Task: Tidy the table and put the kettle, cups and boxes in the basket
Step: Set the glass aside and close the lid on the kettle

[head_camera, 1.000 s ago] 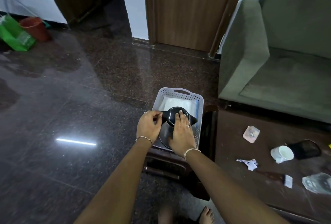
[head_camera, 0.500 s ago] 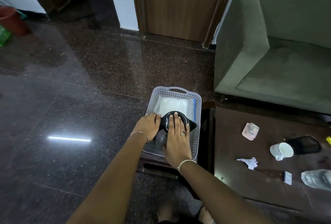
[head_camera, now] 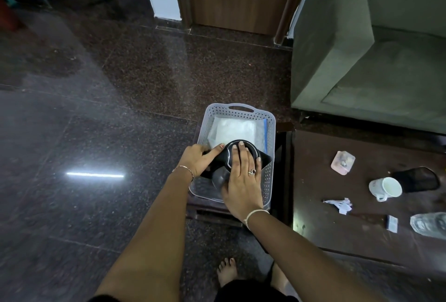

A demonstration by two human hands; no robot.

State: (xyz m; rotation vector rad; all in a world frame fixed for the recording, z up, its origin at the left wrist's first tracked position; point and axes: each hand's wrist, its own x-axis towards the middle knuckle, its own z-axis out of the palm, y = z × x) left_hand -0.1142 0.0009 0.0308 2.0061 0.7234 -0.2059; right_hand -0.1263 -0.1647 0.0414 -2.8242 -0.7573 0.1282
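Right hand [head_camera: 242, 178]: grip flat and spread, palm and fingers pressed on the lid and side of the kettle [head_camera: 237, 160]; not curled around it. Left hand [head_camera: 196, 160]: grip wrapped on the kettle's dark handle at its left side, index finger extended toward the lid.

Kettle: black, sits in the near half of the basket [head_camera: 270, 137], centre of the frame, spout pointing right against the basket wall.

Basket: pale grey, perforated, rectangular, handle cut-out at the far rim; stands on a low dark stand left of the bench [head_camera: 362, 236]. Contents: the kettle, and behind it a white packet in a clear zip bag [head_camera: 235, 130].

Bench, lower right of the frame: white cup [head_camera: 385, 188] lying on its side, black mesh holder [head_camera: 418, 179] touching it, pink packet [head_camera: 342, 162], torn paper scraps [head_camera: 339, 204], clear plastic bottle [head_camera: 429, 225] at the right edge.
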